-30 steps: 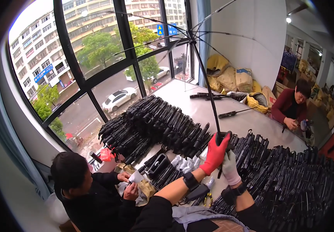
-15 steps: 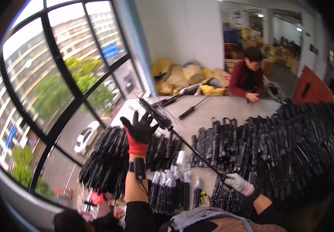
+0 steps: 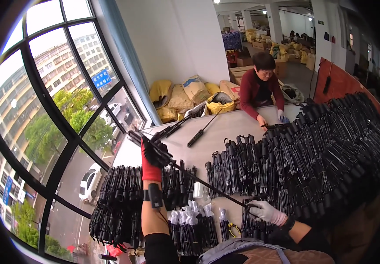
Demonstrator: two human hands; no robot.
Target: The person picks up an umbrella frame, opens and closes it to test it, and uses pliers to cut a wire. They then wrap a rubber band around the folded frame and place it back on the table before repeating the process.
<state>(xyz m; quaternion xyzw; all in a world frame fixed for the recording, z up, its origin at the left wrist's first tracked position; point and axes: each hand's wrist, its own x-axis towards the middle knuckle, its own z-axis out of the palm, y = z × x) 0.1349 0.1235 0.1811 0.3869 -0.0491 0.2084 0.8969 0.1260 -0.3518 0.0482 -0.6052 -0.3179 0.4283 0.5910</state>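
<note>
A black umbrella frame with a long thin shaft (image 3: 212, 187) slants across in front of me, its ribs bunched at the upper left end. My left hand (image 3: 155, 153), in a black and red glove, closes around those ribs; its fingers partly blend with the black parts. At the lower right end my right hand (image 3: 267, 212), in a white glove, grips the shaft. Below the shaft stand bundles of black frames with white wrapped tops (image 3: 190, 218). A pair of yellow-handled pliers (image 3: 234, 229) lies beside them.
Piled folded umbrella frames cover the right side (image 3: 295, 163) and left side (image 3: 119, 189) of the pale table (image 3: 216, 136). Across it a person in a dark red top (image 3: 251, 94) handles a black frame. Yellow sacks (image 3: 196, 90) lie behind; a large window (image 3: 62, 132) is at left.
My left hand has gone from spread fingers beside the ribs to closing around them. My right hand keeps its grip. The other person's hands have moved onto a black frame. The view has shifted.
</note>
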